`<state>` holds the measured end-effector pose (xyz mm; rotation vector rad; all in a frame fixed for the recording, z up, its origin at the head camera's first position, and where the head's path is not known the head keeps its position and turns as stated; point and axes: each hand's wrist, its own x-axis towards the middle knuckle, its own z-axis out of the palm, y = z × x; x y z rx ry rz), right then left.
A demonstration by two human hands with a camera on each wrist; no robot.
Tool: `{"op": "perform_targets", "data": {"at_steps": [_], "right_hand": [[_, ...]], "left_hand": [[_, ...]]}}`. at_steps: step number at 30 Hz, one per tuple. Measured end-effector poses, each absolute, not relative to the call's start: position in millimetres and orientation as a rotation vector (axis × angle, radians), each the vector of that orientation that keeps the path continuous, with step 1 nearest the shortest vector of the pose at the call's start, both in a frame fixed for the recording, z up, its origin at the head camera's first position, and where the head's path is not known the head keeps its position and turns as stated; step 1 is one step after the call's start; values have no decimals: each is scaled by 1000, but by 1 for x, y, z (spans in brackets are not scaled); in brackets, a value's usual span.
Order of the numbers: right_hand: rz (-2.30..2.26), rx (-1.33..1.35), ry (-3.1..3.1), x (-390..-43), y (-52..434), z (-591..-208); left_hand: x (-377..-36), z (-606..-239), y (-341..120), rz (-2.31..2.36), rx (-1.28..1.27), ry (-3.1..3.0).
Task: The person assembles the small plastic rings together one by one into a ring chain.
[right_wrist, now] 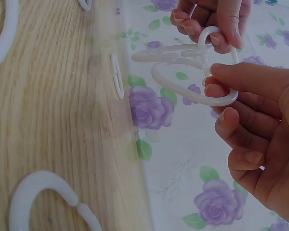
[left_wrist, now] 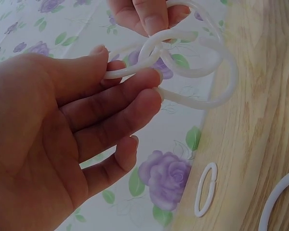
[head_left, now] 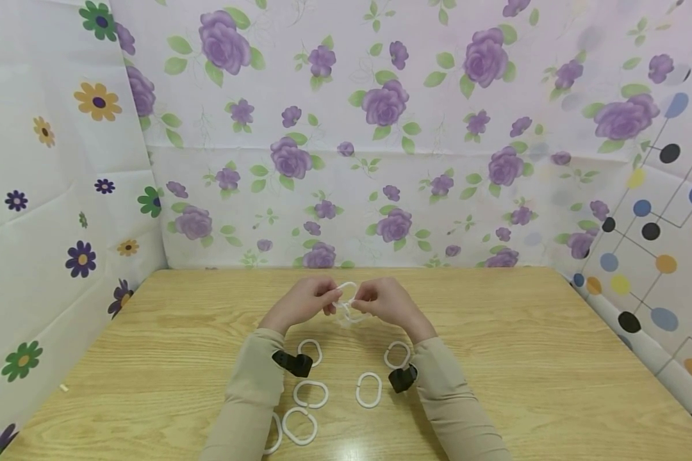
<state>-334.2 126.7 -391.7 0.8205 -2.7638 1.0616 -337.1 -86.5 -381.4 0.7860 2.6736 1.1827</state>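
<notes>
Above the far middle of the wooden table [head_left: 525,358], both hands hold white plastic C-shaped rings that are hooked through one another [head_left: 348,305]. My left hand [head_left: 327,299] pinches one ring between thumb and fingertips [left_wrist: 127,67]. My right hand [head_left: 362,298] pinches another ring's end [right_wrist: 213,81]. In the left wrist view the linked rings [left_wrist: 202,72] loop out past my fingers, with the right hand's fingertips [left_wrist: 151,17] gripping from above. In the right wrist view the linked rings [right_wrist: 183,91] hang between my hand and the left hand's fingers [right_wrist: 216,24].
Several loose white rings lie on the table between my forearms: one [head_left: 310,351] by the left wrist, one [head_left: 397,354] by the right wrist, others nearer me [head_left: 310,394] [head_left: 369,389] [head_left: 300,426]. Flowered cloth walls [head_left: 346,160] enclose the table on three sides.
</notes>
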Motion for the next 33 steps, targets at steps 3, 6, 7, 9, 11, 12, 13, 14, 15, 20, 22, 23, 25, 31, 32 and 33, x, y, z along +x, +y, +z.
{"op": "perform_targets", "data": {"at_steps": [3,6,7,9,11,12,13,14,15,20,22,23,25,31,32,33], "right_hand": [[1043,829,-2762,-334,126,-391],[1015,852,-2751,-333,126,-392],[999,864,-2747,-333,126,-392],[959,890,-2740,-333,125,-393],[911,913,-2730,-333,125,-394],[893,922,-2724,-333,125,-394],[882,929,-2717,-333,125,-395],[874,934,-2709,-333,125,-395],[868,936,-2698,-333,125,-396],[840,931,-2666,-333,125,-396],[828,920,-2664,-333,125,-396],[826,917,-2663,-333,125,-396],[822,913,-2664,-333,125,-396],[851,930,-2631,-334,127,-397],[862,932,-2622,-334,128,-397],[869,928,-2617,-335,129,-397]], "left_hand": [[-337,-381,-86,1180,779,2673],[-336,-381,-85,1169,785,2678],[-336,-381,-85,1164,790,2682],[-336,-381,-84,1157,802,2684],[-336,-381,-84,1153,815,2685],[-336,-381,-85,1151,820,2684],[-336,-381,-85,1153,821,2681],[-336,-381,-85,1153,820,2680],[-336,-381,-85,1156,816,2678],[-337,-382,-85,1156,812,2674],[-337,-383,-85,1144,832,2664],[-336,-383,-85,1134,846,2656],[-336,-383,-84,1116,872,2639],[-335,-383,-86,1100,897,2630],[-335,-383,-87,1101,892,2635],[-335,-383,-89,1104,880,2640]]}}
